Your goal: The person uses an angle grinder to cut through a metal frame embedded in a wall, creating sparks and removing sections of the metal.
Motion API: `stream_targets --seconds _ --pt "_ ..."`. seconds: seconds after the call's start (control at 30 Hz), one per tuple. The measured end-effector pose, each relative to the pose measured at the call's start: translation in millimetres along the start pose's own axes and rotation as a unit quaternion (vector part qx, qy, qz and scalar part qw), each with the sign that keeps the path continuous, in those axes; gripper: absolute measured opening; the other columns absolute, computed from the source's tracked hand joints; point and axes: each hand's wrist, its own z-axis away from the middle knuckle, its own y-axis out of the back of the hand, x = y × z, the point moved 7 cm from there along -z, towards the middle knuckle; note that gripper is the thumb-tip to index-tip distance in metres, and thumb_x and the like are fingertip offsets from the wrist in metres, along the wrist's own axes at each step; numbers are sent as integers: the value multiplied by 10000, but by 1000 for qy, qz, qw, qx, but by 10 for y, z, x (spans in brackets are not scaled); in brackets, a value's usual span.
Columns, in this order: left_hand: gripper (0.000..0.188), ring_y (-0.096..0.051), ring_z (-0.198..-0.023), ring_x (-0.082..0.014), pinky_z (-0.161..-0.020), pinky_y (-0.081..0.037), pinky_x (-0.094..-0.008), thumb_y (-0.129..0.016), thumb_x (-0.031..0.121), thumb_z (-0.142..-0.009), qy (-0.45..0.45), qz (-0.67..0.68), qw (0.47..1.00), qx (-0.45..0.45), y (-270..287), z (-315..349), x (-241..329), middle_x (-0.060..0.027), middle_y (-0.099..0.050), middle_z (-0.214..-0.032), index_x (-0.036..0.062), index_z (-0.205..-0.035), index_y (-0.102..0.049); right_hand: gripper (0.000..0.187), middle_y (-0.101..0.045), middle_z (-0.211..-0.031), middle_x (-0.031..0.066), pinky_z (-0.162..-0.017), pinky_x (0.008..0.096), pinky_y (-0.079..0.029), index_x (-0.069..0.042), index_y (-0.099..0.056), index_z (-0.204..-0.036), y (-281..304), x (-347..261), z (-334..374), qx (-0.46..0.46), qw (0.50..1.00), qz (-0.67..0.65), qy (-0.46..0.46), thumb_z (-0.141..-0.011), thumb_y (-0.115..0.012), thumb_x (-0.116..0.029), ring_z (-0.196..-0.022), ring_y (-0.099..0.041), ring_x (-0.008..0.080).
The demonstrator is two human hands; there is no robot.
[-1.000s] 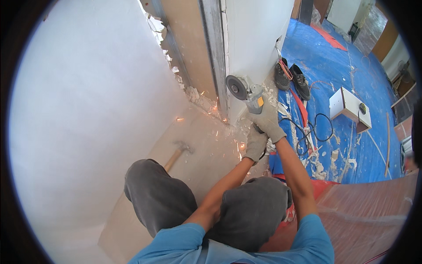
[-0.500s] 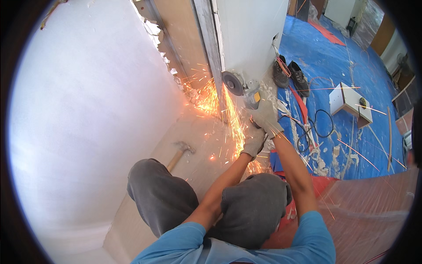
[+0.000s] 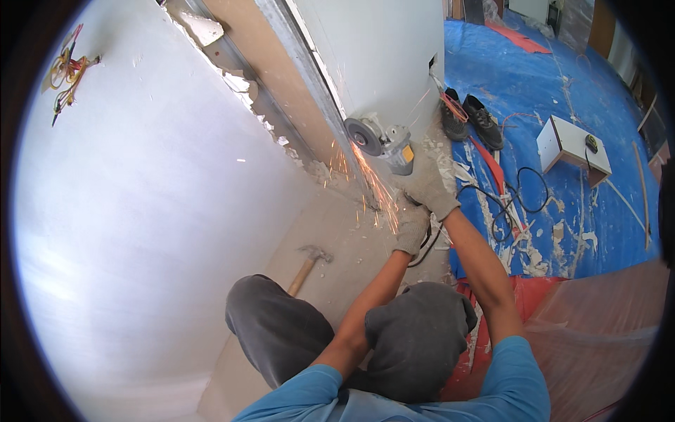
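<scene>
Both of my hands, in grey work gloves, grip an angle grinder (image 3: 399, 156) low beside the cut-open wall. Its dark disc (image 3: 363, 136) is at the edge of a metal stud (image 3: 304, 63), and orange sparks (image 3: 373, 179) stream down toward the floor. My right hand (image 3: 430, 188) is wrapped round the body behind the grinder's head. My left hand (image 3: 412, 226) closes on the rear part, nearer to me, where a black cord (image 3: 426, 254) hangs down. The gloves hide most of the grinder's body.
A claw hammer (image 3: 304, 271) lies on the floor by my left knee. Black shoes (image 3: 472, 119), a white box-like piece (image 3: 573, 149) and plaster scraps rest on blue sheeting (image 3: 492, 63) at right. Loose wires (image 3: 69, 70) poke from the left wall (image 3: 140, 183).
The spark shower has shrunk to a thin stream. The view has shifted, so more of the left wall and its wires shows. Both hands still hold the grinder.
</scene>
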Motion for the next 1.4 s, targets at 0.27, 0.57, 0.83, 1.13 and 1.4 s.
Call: stream_targets --seconds 0.27,0.57,0.83,1.13,1.4 --pt "625 -618 -1267 -356 -1073 -473 -415 -723 132 -903 38 -78 996 -14 81 169 -157 -234 -631 -1347 -30 -1439 -445 751 -727 -1110 261 -885 517 -561 -59 -525 -1409 -27 88 132 3 1000 19 13 -744 -821 -246 -1053 -687 477" --pt "446 -670 -1126 -224 -932 -531 -334 -694 171 -983 2 -30 998 -61 -40 334 -507 -147 -686 -1224 -20 -1354 -536 846 -712 -1192 252 -947 470 -555 -9 -496 -1461 48 369 380 -7 998 20 -52 -728 -852 -234 -1125 -687 434" --pt "500 -651 -1123 -291 -979 -513 -405 -655 188 -987 122 -72 985 -100 -62 507 -556 -179 -630 -1305 -35 -1400 -484 898 -661 -1289 272 -1020 484 -514 5 -475 -1482 69 450 521 -11 998 4 -60 -708 -857 -243 -1192 -641 449" --pt "474 -660 -1131 -300 -953 -526 -395 -645 144 -987 9 -141 989 -40 -9 321 -508 -199 -641 -1303 -31 -1396 -483 831 -701 -1230 246 -982 468 -542 -19 -503 -1446 -39 332 323 -54 998 5 -45 -723 -850 -239 -1162 -681 420" --pt "519 -672 -1152 -314 -979 -521 -414 -710 128 -929 123 -55 989 -53 -67 320 -625 -180 -693 -1230 -19 -1386 -511 822 -717 -1164 267 -953 481 -551 -14 -513 -1428 -20 252 291 -36 996 68 -33 -722 -847 -270 -1110 -694 436"
